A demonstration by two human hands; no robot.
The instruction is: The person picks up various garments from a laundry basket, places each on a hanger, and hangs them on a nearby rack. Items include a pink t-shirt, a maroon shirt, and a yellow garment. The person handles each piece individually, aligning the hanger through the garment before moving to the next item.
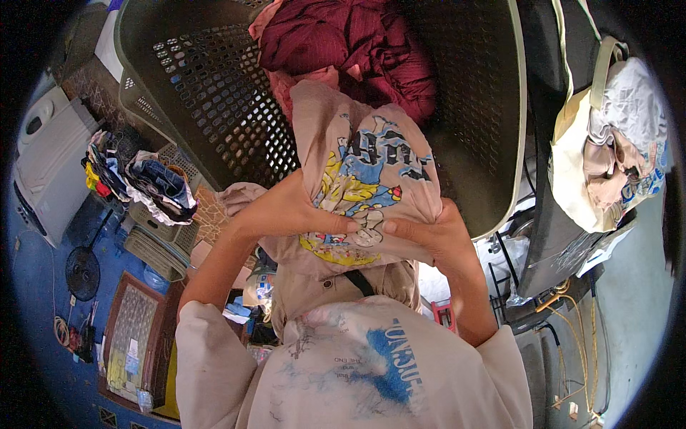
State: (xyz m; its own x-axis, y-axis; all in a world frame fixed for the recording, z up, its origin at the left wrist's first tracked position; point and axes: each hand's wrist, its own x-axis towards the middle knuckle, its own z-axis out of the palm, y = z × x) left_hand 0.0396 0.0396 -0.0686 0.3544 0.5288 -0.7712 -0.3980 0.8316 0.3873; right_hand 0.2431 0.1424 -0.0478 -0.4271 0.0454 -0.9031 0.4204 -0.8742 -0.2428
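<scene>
A pale pink printed garment [375, 155] is gripped at both sides, its cartoon figures and dark lettering facing up. My left hand [284, 214] holds its left side, the thumb lying over the print. On the opposite side my right hand [423, 230] grips it the same way, and the two thumb tips almost meet. Fingers of both hands are hidden under the fabric. Beyond the garment stands a dark perforated plastic laundry basket [230, 102] with a dark red cloth [343, 43] inside. The garment's far part overlaps the basket and partly covers the red cloth.
To the right, a cream fabric bag [573, 161] stuffed with clothes sits on a dark surface. Folded clothes [161, 185] are stacked at the left near a white appliance [53, 155]. Yellow cords [587, 348] hang at lower right. A fan [83, 273] stands against the blue wall.
</scene>
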